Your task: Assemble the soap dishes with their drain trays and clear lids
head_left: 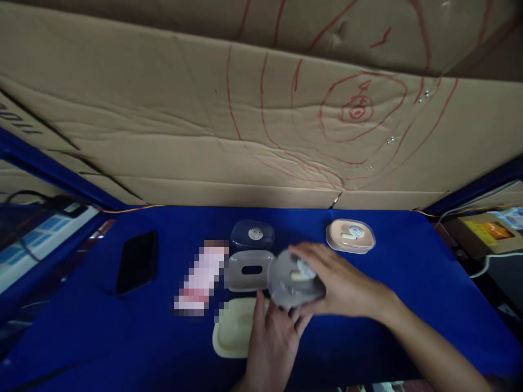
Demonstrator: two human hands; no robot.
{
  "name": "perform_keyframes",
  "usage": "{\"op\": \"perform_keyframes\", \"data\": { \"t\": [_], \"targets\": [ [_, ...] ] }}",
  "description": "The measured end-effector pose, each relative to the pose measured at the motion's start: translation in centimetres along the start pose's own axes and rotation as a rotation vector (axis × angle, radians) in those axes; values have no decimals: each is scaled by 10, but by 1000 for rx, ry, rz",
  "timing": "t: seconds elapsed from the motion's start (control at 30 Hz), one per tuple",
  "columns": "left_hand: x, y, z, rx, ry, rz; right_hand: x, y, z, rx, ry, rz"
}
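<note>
My right hand (327, 280) is closed around a grey soap dish (292, 288), which it holds tilted above the table. The dish has a label and a small pale tab on its top. My left hand (275, 340) is just below the dish, thumb apart and fingers spread, fingertips at its lower edge. Whether they bear any of its weight is unclear. Under the left hand lies a cream tray (229, 337), partly covered by it. Beyond that are a grey slotted tray (237, 275) and a clear lid (243, 234) with a round label.
A pink soap dish (333, 234) with a clear lid sits at the back right of the blue table (412, 267). A blurred-out pink item (202, 277) and a black phone-like slab (137, 261) lie left. Cardboard (183, 120) with red rings walls the back.
</note>
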State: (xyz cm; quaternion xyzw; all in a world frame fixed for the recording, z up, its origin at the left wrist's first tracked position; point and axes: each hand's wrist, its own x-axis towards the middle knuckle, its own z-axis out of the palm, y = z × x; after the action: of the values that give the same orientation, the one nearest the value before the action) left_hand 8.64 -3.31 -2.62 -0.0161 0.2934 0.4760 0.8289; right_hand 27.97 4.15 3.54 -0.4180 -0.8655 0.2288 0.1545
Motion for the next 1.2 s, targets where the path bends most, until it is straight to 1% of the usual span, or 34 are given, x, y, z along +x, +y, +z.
{"op": "perform_keyframes", "data": {
  "t": [0.07, 0.13, 0.2, 0.3, 0.37, 0.43, 0.5, 0.57, 0.63, 0.7, 0.77, 0.8, 0.83, 0.87, 0.97, 1.0, 1.03, 1.07, 1.1, 1.17, 1.2],
  "targets": [
    [4, -2, 5, -11, 20, 18, -15, -13, -1, 58, -63, -53],
    [9, -2, 8, -15, 34, 21, -15, -8, -5, 55, -64, -56],
    [13, -2, 9, -47, 31, 7, 0, 12, -9, -8, -1, -4],
    [16, -3, 7, -93, 10, -38, 36, 55, -8, -139, 66, 110],
    [15, -5, 5, -108, 19, -51, 58, 77, -3, -175, 45, 138],
    [14, -8, 4, -148, 52, -45, 68, 86, 0, -175, 23, 134],
    [13, -10, 1, -204, 82, -29, 62, 79, 0, -173, 25, 124],
    [14, -12, -3, -239, 71, -21, 41, 59, -3, -139, 18, 82],
    [16, -13, -9, -258, 8, -35, 13, 34, -4, -60, -60, 12],
    [17, -16, -15, -280, -86, -63, -13, 11, 1, 11, -171, -21],
    [18, -19, -17, -279, -152, -90, -31, -5, 9, 32, -230, 13],
    [18, -19, -15, -253, -151, -99, -36, -9, 13, 36, -232, 33],
    [18, -19, -12, -192, -114, -100, -40, -11, 16, 46, -223, 45],
    [18, -18, -7, -68, -31, -87, -43, -11, 18, 61, -207, 52],
    [18, -11, 9, 495, 348, 12, -48, -5, 16, 121, -124, 63],
    [17, -9, 12, 625, 435, 30, -49, -2, 14, 124, -91, 71],
    [15, -7, 11, 680, 465, 34, -48, 3, 13, 109, -55, 79],
    [13, -8, 6, 646, 434, 23, -47, 9, 12, 75, -18, 87],
    [10, -10, -3, 582, 377, 6, -44, 17, 13, 28, 16, 94],
    [2, -18, -29, 163, 26, -73, -35, 33, 18, -75, 50, 101],
    [-3, -23, -43, 30, -95, -86, -29, 42, 22, -111, 45, 94]
  ]
}}
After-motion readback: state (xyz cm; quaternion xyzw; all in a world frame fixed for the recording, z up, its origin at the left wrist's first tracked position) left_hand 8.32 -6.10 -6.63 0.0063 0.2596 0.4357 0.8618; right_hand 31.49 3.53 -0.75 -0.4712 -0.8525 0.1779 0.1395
